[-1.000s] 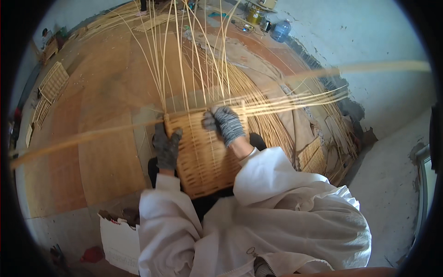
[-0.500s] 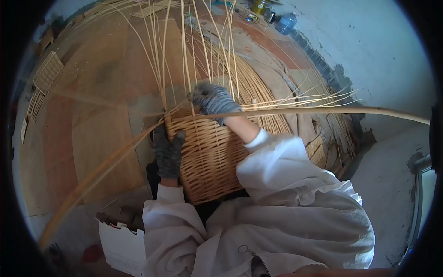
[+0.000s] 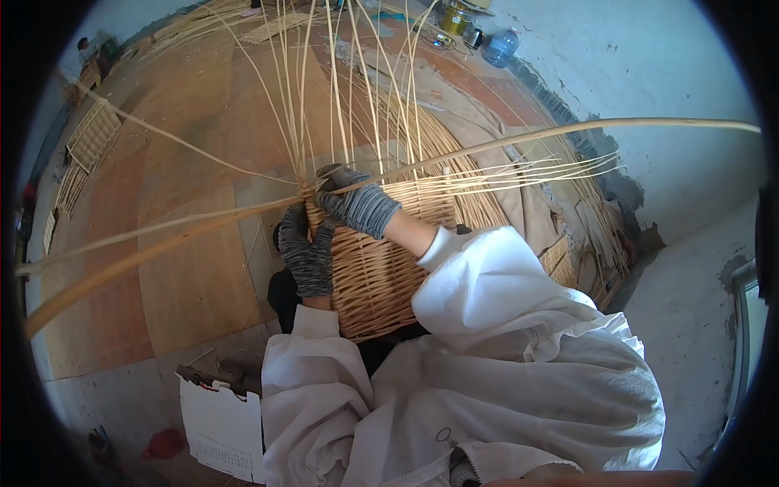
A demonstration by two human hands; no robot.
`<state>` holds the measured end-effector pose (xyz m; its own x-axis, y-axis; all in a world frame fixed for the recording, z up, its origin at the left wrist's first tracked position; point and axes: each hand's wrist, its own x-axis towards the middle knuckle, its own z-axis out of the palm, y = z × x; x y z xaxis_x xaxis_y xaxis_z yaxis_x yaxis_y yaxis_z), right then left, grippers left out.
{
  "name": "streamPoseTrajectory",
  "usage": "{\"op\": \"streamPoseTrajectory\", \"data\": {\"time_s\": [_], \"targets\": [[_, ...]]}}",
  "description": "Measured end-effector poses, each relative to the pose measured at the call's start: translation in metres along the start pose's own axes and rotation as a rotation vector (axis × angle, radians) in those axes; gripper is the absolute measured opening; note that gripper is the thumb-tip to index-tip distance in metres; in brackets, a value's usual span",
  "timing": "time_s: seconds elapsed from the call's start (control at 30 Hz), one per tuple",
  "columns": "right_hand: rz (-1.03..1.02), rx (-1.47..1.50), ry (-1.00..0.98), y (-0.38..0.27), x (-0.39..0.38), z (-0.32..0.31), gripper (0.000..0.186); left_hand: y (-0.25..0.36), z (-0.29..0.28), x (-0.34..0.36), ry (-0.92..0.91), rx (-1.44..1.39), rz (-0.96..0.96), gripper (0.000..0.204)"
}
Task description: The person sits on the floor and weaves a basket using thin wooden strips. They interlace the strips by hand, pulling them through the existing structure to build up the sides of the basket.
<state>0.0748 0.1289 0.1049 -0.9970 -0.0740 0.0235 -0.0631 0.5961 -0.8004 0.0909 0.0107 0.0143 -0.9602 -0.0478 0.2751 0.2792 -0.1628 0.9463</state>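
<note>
A partly woven wicker basket (image 3: 377, 280) rests against my lap, with upright stakes (image 3: 339, 105) rising from its far side. My left hand (image 3: 307, 256), in a grey knitted glove, is closed on the basket's left corner, thumb against the woven wall. At the top of that corner, my gloved right hand (image 3: 357, 199) pinches a long wicker rod (image 3: 568, 130), which runs out to the right. Two more thick rods (image 3: 154, 252) reach left from the same corner, and a thinner one (image 3: 178, 142) slants up to the left. My right fingertips are partly hidden.
A large bundle of loose rods (image 3: 454, 146) lies on cloth beyond the basket. Woven panels (image 3: 93, 134) sit at the far left. Near the wall (image 3: 673, 65) stands a blue water bottle (image 3: 501, 47). A white carton (image 3: 219, 422) is by my left arm.
My right hand has shifted left and down to the basket's corner. The long rod on the right has swung upward. On the left, the rods have spread apart, and the basket has tipped slightly.
</note>
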Motion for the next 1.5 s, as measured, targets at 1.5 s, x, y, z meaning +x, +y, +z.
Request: {"op": "streamPoseTrajectory", "data": {"time_s": [1.5], "targets": [[-0.699,-0.311,0.302,0.069,0.129,-0.120,0.062,0.029,0.112,0.021,-0.295,1.599,0.464,0.068]]}}
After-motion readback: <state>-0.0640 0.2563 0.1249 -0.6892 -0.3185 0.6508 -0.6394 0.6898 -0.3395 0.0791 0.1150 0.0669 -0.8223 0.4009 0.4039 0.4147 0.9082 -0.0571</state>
